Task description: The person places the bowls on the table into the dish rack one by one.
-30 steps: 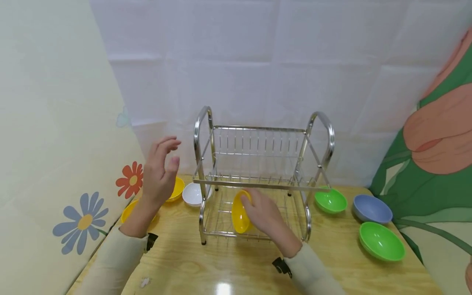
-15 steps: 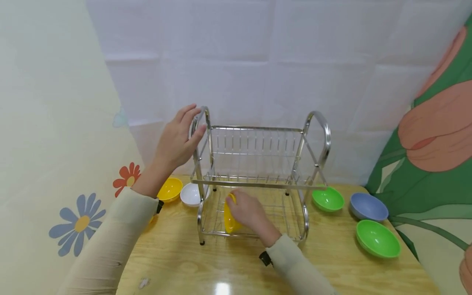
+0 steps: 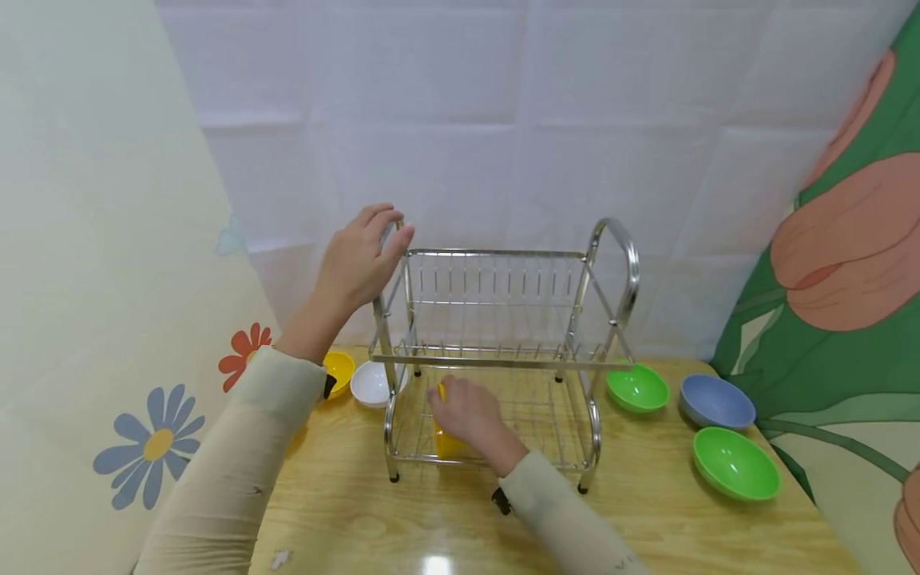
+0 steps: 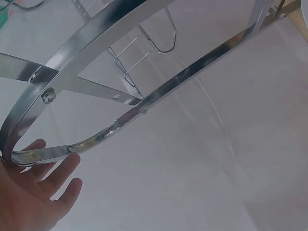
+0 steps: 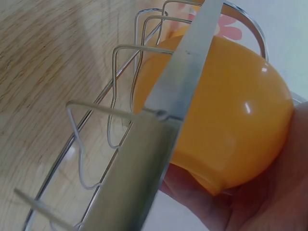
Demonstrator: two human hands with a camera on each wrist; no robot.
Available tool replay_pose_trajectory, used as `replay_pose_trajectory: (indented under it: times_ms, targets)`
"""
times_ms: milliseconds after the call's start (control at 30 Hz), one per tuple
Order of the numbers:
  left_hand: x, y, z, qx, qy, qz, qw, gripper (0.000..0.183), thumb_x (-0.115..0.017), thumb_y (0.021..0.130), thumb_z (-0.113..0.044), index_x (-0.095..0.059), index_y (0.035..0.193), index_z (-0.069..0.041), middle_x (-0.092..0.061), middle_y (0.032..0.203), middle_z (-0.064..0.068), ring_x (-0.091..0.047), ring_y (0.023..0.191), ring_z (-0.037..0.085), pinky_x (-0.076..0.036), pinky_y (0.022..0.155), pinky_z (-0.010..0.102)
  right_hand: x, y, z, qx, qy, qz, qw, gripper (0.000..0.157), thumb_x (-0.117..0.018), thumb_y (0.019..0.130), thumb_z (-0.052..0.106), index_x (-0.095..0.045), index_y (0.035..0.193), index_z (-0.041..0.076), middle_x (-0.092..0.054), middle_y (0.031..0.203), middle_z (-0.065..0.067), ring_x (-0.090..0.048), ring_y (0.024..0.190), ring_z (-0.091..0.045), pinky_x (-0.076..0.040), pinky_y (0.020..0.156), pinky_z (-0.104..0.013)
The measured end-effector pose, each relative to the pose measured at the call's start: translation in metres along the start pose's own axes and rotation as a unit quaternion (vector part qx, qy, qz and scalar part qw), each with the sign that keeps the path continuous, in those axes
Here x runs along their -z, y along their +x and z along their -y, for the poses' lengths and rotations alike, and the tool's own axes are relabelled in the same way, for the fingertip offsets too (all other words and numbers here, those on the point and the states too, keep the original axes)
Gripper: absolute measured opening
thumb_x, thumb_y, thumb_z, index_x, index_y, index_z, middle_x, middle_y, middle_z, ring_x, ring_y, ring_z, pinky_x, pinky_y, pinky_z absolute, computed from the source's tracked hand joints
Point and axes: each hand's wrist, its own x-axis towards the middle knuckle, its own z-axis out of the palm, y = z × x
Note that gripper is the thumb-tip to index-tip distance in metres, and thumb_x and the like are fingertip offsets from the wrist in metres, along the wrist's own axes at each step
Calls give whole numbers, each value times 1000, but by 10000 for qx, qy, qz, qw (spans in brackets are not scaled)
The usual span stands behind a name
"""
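My left hand (image 3: 359, 259) is at the top of the left arch of a two-tier metal dish rack (image 3: 496, 363). In the left wrist view the fingers (image 4: 60, 178) lie about the curved end of the shiny frame. My right hand (image 3: 467, 411) grips a yellow bowl (image 3: 451, 445) on edge at the left part of the lower tier. The right wrist view shows the rounded outside of this yellow bowl (image 5: 236, 115) behind a flat metal bar and beside the wire loops. From the head, my right hand hides much of the bowl.
A yellow bowl (image 3: 339, 371) and a white bowl (image 3: 372, 385) stand left of the rack. On its right are a green bowl (image 3: 637, 389), a blue bowl (image 3: 716, 401) and a larger green bowl (image 3: 736, 463). A white sheet hangs behind the wooden table (image 3: 359, 519).
My left hand has risen and moved right onto the rack's left arch. My right hand has carried the yellow bowl leftward within the lower tier, and its opening has turned out of sight.
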Motion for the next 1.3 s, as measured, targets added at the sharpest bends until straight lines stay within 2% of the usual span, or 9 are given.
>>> replay_pose_trajectory:
  times_ms: [133,233,367,467,667,967,1100,1200,1300]
  targets:
    - [-1,4,-1,224,34,274,9994,64,-34,103,-56,-50,145,-11,-42,157,9,-42,143,34,-36,117,54,-4,4,5,-57,-140,4,9999,56,-36,104,47,-63,124,3,-70,105,-13,-65,82,-25,-54,66,-38]
    - [-2,6,-1,343,74,376,9987,67,-34,102,-58,-47,148,-11,-40,159,8,-40,144,34,-34,118,54,-7,7,8,-61,-245,-14,9997,52,-37,104,47,-65,106,3,-66,88,-11,-60,70,-22,-51,57,-35]
    - [-1,6,-1,476,107,501,9975,70,-32,102,-60,-42,152,-13,-35,162,7,-38,145,36,-33,118,55,-9,10,13,-133,-384,55,9992,48,-37,104,48,-58,90,7,-55,71,-6,-51,58,-20,-44,48,-32]
    - [-1,5,-1,558,144,616,9964,72,-30,102,-62,-38,154,-13,-31,164,6,-36,147,36,-31,119,56,-11,11,16,-208,-429,125,9988,50,-37,104,50,-58,93,6,-54,72,-6,-51,58,-21,-43,47,-32]
    - [0,4,-5,641,198,736,9950,72,-28,103,-60,-34,156,-11,-28,165,6,-33,148,36,-29,121,54,-13,12,18,-282,-285,244,9989,59,-36,104,53,-61,114,1,-60,84,-11,-54,63,-24,-45,49,-34]
    - [0,2,-11,608,135,704,9956,67,-28,105,-53,-34,156,-8,-27,166,8,-31,150,34,-28,122,52,-15,11,17,-375,191,334,9986,64,-34,102,60,-58,105,1,-53,68,-6,-49,52,-21,-42,43,-32]
    - [-1,2,-12,578,155,677,9959,66,-27,106,-51,-34,155,-8,-27,165,9,-30,151,33,-28,122,52,-14,11,16,-479,368,342,9976,73,-33,100,65,-55,118,-2,-58,79,-11,-52,56,-23,-44,46,-33]
    - [-2,2,-13,581,161,682,9958,65,-27,107,-49,-34,155,-7,-28,165,9,-29,151,32,-27,123,51,-14,11,15,-461,361,302,9978,80,-34,99,67,-53,129,-5,-64,100,-18,-56,65,-26,-46,50,-34]
    - [-3,3,-14,568,164,690,9959,64,-28,107,-48,-34,155,-7,-28,165,9,-29,151,32,-27,122,52,-13,11,14,-429,255,278,9984,86,-32,98,71,-50,136,-5,-61,120,-23,-58,74,-28,-48,55,-35]
